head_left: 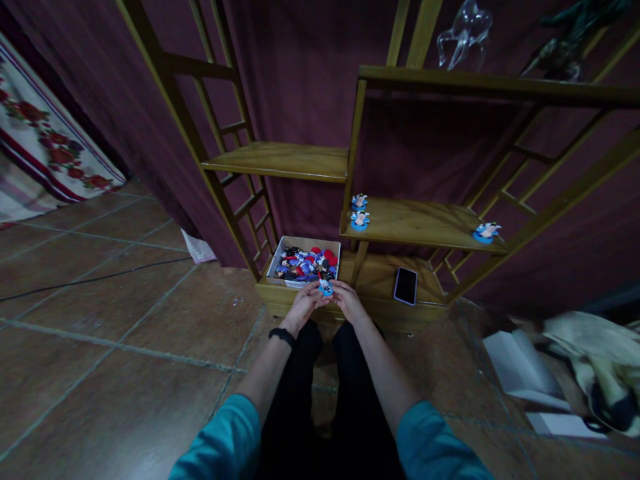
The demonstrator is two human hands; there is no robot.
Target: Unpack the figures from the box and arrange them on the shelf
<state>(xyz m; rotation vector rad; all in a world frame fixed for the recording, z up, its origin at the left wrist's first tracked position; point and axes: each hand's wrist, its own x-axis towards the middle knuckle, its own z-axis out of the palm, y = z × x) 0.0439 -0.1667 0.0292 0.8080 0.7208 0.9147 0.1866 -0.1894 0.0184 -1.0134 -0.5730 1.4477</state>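
A small blue-and-white figurine (325, 287) is held between my two hands, in front of the low shelf. My left hand (306, 299) grips it from the left, with a dark band on that wrist. From the right, my right hand (347, 299) has its fingers closed on the same figurine. Just beyond them stands an open cardboard box (276, 259) filled with several small red, purple, black and white figures. On the middle shelf, two similar blue-based figurines (359, 221) stand one behind the other at the left end, and another figurine (486, 232) stands at the right end.
A phone (405, 286) lies on the bottom shelf (373, 283), right of the box. Glass ornaments (466, 37) stand on the upper right shelf. A black cable (100, 279) crosses the tiled floor at left. White boxes (525, 367) and a pale bag (595, 347) lie at right.
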